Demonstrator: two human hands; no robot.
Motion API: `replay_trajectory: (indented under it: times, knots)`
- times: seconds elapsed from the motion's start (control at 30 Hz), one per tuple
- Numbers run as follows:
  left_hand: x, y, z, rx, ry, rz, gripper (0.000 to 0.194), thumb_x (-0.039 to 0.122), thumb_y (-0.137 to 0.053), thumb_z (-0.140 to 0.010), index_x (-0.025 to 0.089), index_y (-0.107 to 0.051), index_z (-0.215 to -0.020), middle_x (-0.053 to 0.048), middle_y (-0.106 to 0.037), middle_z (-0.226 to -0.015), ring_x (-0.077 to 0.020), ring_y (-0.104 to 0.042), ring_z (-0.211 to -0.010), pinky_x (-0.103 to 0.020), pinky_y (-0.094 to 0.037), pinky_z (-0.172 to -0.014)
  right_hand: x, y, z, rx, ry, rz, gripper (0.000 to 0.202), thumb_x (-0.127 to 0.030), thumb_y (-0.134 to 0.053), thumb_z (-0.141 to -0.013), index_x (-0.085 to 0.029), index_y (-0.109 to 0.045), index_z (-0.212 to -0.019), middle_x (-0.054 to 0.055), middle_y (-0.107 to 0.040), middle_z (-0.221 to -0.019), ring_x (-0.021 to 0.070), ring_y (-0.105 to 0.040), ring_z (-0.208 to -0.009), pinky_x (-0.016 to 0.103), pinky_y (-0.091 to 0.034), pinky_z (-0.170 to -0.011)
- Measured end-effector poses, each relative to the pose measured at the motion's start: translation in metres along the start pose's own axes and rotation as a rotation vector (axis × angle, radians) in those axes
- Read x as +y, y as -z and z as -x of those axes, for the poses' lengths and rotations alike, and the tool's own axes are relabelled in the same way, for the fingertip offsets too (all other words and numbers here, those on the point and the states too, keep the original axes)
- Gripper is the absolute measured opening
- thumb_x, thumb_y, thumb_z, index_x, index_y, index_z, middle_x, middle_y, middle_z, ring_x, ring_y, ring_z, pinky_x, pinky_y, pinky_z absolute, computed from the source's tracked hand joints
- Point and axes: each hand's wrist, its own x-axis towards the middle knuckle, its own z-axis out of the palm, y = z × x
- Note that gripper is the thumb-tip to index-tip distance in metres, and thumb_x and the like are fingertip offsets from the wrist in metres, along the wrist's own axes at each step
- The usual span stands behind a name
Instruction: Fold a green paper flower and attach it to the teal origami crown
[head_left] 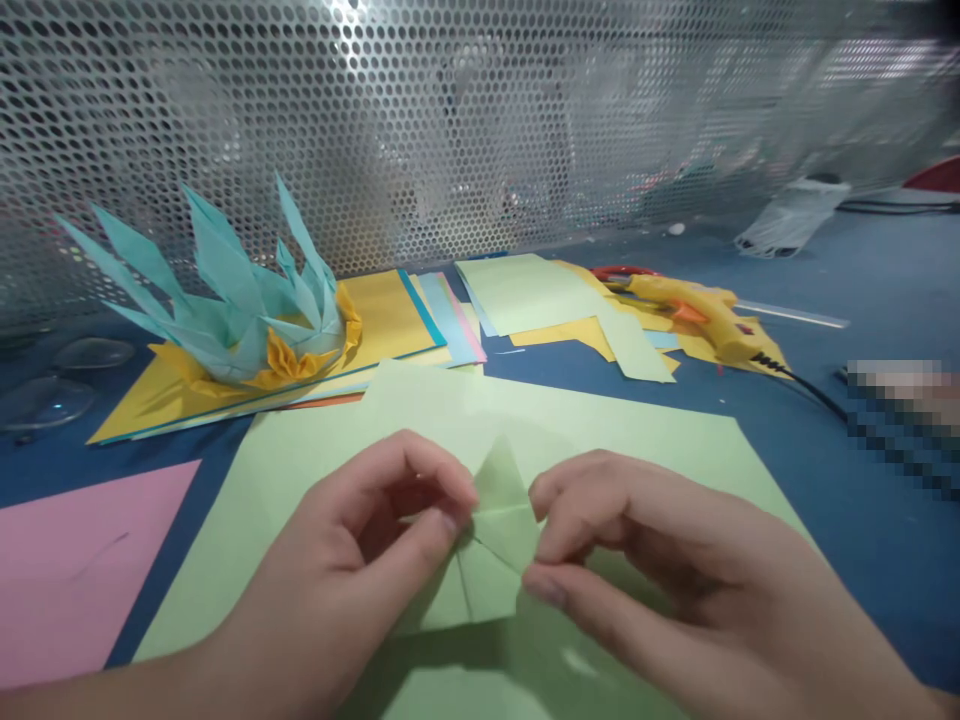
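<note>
A small folded piece of light green paper (499, 560) is held over a large light green sheet (645, 440). Its pointed tip faces away from me, and creases run across its middle. My left hand (375, 550) pinches its left edge between thumb and fingers. On the right edge, my right hand (645, 570) grips it with the thumb below and curled fingers above. The paper's shadow falls on the sheet beneath.
A teal folded-paper crown with yellow pieces (255, 310) stands on stacked coloured paper at back left. Pink paper (90, 570) lies at left. Behind are green scraps (532, 290), a yellow glue gun (697, 310) and a perforated metal panel (480, 120); a pixelated object is at right.
</note>
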Motion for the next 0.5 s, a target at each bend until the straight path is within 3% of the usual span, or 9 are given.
replay_trajectory:
  times: [0.1, 0.2, 0.37, 0.5]
  knots:
    - [0.0014, 0.0014, 0.0005, -0.077, -0.068, -0.089, 0.031, 0.008, -0.050, -0.077, 0.028, -0.072, -0.068, 0.007, -0.065, -0.073, -0.0071, -0.062, -0.069, -0.010, -0.047, -0.064, 0.0006, 0.0014, -0.0050, -0.020, 0.034, 0.032, 0.022, -0.006, -0.059, -0.079, -0.027, -0.068, -0.080, -0.005, -0.071, -0.081, 0.0068, -0.066, -0.076, 0.011, -0.052, -0.067]
    - [0.0026, 0.0020, 0.0011, -0.085, -0.030, -0.058, 0.038, 0.008, -0.050, -0.077, 0.035, -0.077, -0.075, 0.009, -0.071, -0.073, -0.0068, -0.065, -0.069, -0.008, -0.049, -0.067, 0.0006, 0.0033, -0.0082, 0.007, 0.061, 0.064, 0.024, -0.008, -0.056, -0.082, -0.026, -0.071, -0.083, -0.004, -0.073, -0.084, 0.0063, -0.067, -0.079, 0.010, -0.052, -0.071]
    - [0.0045, 0.0001, 0.0004, -0.035, 0.016, -0.016, 0.046, 0.006, -0.052, -0.073, 0.044, -0.076, -0.082, 0.014, -0.076, -0.082, -0.0060, -0.071, -0.076, -0.005, -0.050, -0.069, 0.0017, 0.0063, -0.0056, 0.045, 0.018, 0.068, 0.010, -0.027, -0.058, -0.088, -0.026, -0.067, -0.088, -0.001, -0.072, -0.092, 0.0120, -0.067, -0.085, 0.018, -0.055, -0.071]
    - [0.0064, -0.0037, -0.0010, -0.023, 0.006, -0.009, 0.046, 0.004, -0.056, -0.071, 0.043, -0.076, -0.085, 0.014, -0.077, -0.084, -0.0055, -0.072, -0.077, -0.002, -0.049, -0.068, 0.0047, 0.0044, -0.0008, 0.005, -0.091, -0.010, 0.017, -0.036, -0.069, -0.080, -0.028, -0.058, -0.090, -0.002, -0.066, -0.088, 0.0163, -0.065, -0.083, 0.026, -0.055, -0.070]
